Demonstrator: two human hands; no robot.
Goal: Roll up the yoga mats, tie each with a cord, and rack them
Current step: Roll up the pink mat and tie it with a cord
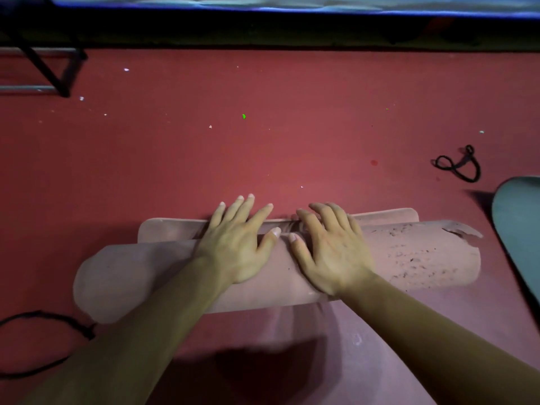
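Observation:
A pink yoga mat (415, 255) lies almost fully rolled across the red floor, with a short flat strip of it showing beyond the roll. Its right end is worn and torn. My left hand (236, 244) and my right hand (327, 252) press flat on top of the roll's middle, side by side, fingers spread and pointing away from me. A black cord (458, 165) lies looped on the floor at the far right. Another black cord (43, 323) trails along the floor at the lower left, next to the roll's left end.
The edge of a grey-blue mat (517, 223) shows at the right border. A dark metal frame (49, 68) stands at the top left. A dark low edge with a blue surface above it runs along the far side. Small bits of litter dot the red floor (263, 141).

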